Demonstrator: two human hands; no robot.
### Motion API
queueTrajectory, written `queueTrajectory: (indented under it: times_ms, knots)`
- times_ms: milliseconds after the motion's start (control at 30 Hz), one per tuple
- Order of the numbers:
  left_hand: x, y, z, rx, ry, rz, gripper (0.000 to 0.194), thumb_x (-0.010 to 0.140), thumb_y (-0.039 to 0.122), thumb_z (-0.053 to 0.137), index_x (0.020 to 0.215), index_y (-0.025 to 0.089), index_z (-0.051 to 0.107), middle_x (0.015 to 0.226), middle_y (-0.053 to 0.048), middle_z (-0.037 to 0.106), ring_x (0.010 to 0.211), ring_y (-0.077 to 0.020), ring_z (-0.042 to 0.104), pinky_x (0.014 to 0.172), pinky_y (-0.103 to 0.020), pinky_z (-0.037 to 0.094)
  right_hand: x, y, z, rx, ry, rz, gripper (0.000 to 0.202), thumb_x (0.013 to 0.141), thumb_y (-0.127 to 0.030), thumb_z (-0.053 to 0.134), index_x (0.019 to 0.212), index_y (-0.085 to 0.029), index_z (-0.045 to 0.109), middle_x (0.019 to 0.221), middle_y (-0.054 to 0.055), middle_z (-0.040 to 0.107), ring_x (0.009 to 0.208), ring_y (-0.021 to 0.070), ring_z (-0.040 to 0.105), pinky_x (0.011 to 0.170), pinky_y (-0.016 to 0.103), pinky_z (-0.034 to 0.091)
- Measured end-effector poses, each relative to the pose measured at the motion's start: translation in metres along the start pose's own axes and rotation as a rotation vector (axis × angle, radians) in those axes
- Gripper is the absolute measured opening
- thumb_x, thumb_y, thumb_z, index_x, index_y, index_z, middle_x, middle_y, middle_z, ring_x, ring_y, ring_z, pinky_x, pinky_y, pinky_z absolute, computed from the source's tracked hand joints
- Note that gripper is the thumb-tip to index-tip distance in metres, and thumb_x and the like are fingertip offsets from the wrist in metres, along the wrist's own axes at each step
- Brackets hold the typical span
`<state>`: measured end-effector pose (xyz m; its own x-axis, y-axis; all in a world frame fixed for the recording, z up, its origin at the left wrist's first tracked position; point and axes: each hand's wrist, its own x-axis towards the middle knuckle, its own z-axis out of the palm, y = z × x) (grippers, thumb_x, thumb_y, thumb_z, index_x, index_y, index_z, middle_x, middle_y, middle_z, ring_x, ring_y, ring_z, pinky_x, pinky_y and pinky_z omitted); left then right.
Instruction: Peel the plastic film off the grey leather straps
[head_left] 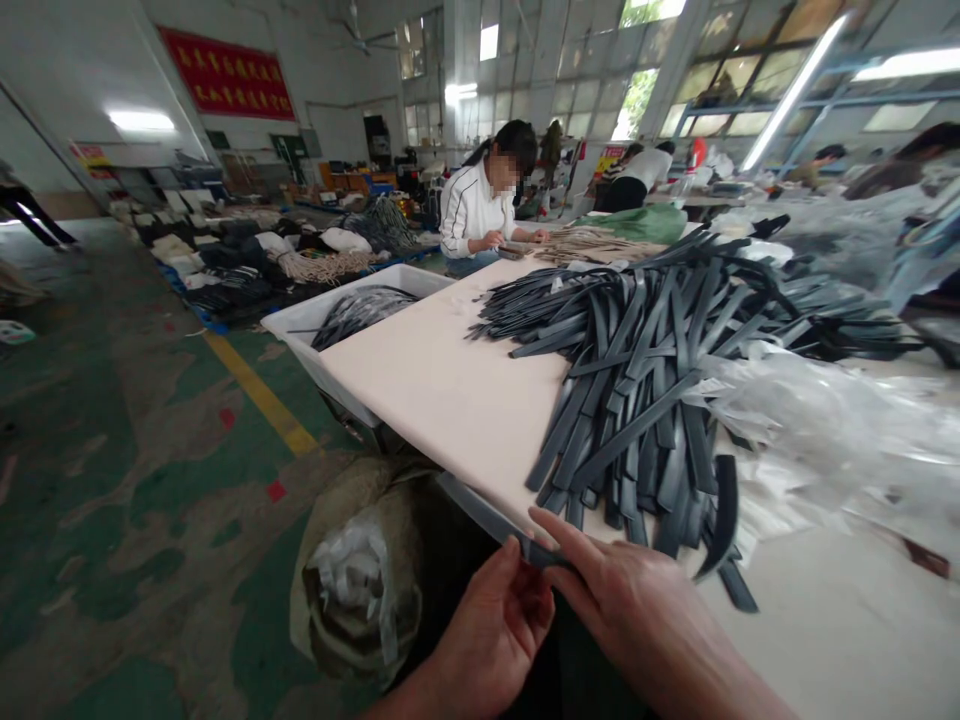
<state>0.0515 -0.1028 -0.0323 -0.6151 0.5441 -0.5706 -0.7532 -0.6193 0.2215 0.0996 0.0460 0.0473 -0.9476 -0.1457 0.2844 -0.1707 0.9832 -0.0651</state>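
Observation:
A dark grey strap (546,554) runs between my two hands at the near edge of the table. The thumb and fingertips of my left hand (487,635) are pinched at its left end. My right hand (637,605) grips the same strap between thumb and fingers, the index finger lying along its upper side. Just beyond my right hand, a large heap of similar dark straps (637,400) spreads over the pale tabletop (450,375). A curved strap end (726,510) stands up beside my right wrist; I cannot tell whether it belongs to the held strap.
Crumpled clear plastic (825,430) covers the table's right side. A white bin (292,325) of straps stands against the left edge. Below is an open sack (352,580) with plastic inside. Across the table a person in a white jacket (472,215) handles something small near tan straps (600,245).

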Motion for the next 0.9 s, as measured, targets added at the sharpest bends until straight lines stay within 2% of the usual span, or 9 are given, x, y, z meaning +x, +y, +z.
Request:
queueTrajectory:
  times_ms: [133, 200, 333, 500, 567, 633, 733, 800, 900]
  knots:
    - [-0.001, 0.008, 0.003, -0.043, 0.089, 0.072, 0.013, 0.092, 0.021, 0.061, 0.092, 0.012, 0.070, 0.092, -0.007, 0.076, 0.079, -0.0114, 0.069, 0.066, -0.020, 0.054, -0.014, 0.005, -0.019, 0.057, 0.073, 0.008, 0.039, 0.090, -0.022, 0.048, 0.129, -0.025, 0.053, 0.063, -0.005, 0.071, 0.047, 0.0176, 0.068, 0.042, 0.024, 0.048]
    - [-0.003, 0.004, 0.004, -0.035, 0.046, 0.033, 0.014, 0.091, 0.022, 0.062, 0.092, 0.011, 0.070, 0.091, -0.008, 0.076, 0.078, -0.0119, 0.069, 0.065, -0.020, 0.054, -0.014, 0.002, -0.020, 0.035, 0.081, -0.011, 0.037, 0.089, -0.020, 0.048, 0.125, -0.025, 0.055, 0.062, -0.005, 0.070, 0.045, 0.0180, 0.067, 0.040, 0.025, 0.046]
    - [-0.006, -0.008, 0.003, 0.007, -0.046, -0.061, 0.017, 0.088, 0.025, 0.067, 0.092, 0.009, 0.070, 0.080, -0.007, 0.074, 0.071, -0.0123, 0.068, 0.064, -0.021, 0.053, -0.005, -0.008, -0.005, -0.031, 0.033, -0.007, 0.035, 0.081, -0.014, 0.055, 0.114, -0.022, 0.062, 0.057, -0.004, 0.069, 0.041, 0.0208, 0.066, 0.035, 0.026, 0.043]
    - [-0.003, 0.007, 0.002, -0.042, 0.089, 0.040, 0.013, 0.092, 0.020, 0.061, 0.094, 0.011, 0.070, 0.092, -0.008, 0.076, 0.078, -0.0116, 0.070, 0.065, -0.020, 0.054, -0.025, 0.005, -0.018, 0.105, 0.102, 0.041, 0.037, 0.093, -0.024, 0.045, 0.128, -0.026, 0.053, 0.060, -0.004, 0.072, 0.044, 0.0174, 0.067, 0.035, 0.023, 0.042]
    - [-0.004, 0.007, 0.002, -0.045, 0.092, 0.032, 0.012, 0.091, 0.020, 0.062, 0.094, 0.012, 0.070, 0.092, -0.008, 0.077, 0.078, -0.0120, 0.070, 0.065, -0.021, 0.055, -0.029, 0.006, -0.021, 0.112, 0.113, 0.030, 0.037, 0.093, -0.024, 0.043, 0.128, -0.027, 0.054, 0.059, -0.004, 0.071, 0.043, 0.0169, 0.067, 0.035, 0.023, 0.042]
    - [-0.007, -0.001, 0.000, -0.019, 0.037, -0.025, 0.015, 0.089, 0.023, 0.065, 0.096, 0.010, 0.070, 0.091, -0.008, 0.077, 0.077, -0.0127, 0.070, 0.065, -0.021, 0.055, -0.025, 0.001, -0.013, 0.075, 0.070, 0.037, 0.034, 0.091, -0.022, 0.045, 0.123, -0.026, 0.059, 0.059, -0.003, 0.071, 0.043, 0.0185, 0.067, 0.037, 0.023, 0.044]
    - [-0.010, -0.012, -0.003, 0.025, -0.023, -0.083, 0.019, 0.089, 0.025, 0.066, 0.096, 0.008, 0.070, 0.086, -0.008, 0.076, 0.074, -0.0129, 0.069, 0.064, -0.021, 0.054, -0.013, -0.011, 0.006, 0.070, -0.065, 0.119, 0.032, 0.089, -0.020, 0.051, 0.119, -0.025, 0.062, 0.067, -0.001, 0.075, 0.051, 0.0224, 0.071, 0.042, 0.026, 0.051]
    - [-0.009, -0.010, -0.004, 0.036, 0.000, -0.060, 0.018, 0.090, 0.024, 0.065, 0.097, 0.008, 0.070, 0.089, -0.008, 0.076, 0.075, -0.0129, 0.070, 0.065, -0.021, 0.055, -0.013, -0.011, 0.008, 0.168, -0.119, 0.170, 0.039, 0.087, -0.019, 0.056, 0.125, -0.027, 0.059, 0.078, -0.001, 0.077, 0.062, 0.0237, 0.074, 0.049, 0.027, 0.056]
    - [-0.005, 0.003, -0.006, 0.009, 0.105, 0.019, 0.014, 0.091, 0.022, 0.063, 0.096, 0.010, 0.070, 0.093, -0.008, 0.077, 0.079, -0.0118, 0.070, 0.066, -0.021, 0.055, -0.029, -0.001, -0.007, 0.333, -0.081, 0.191, 0.042, 0.087, -0.020, 0.056, 0.127, -0.033, 0.057, 0.079, -0.005, 0.077, 0.065, 0.0209, 0.075, 0.052, 0.024, 0.056]
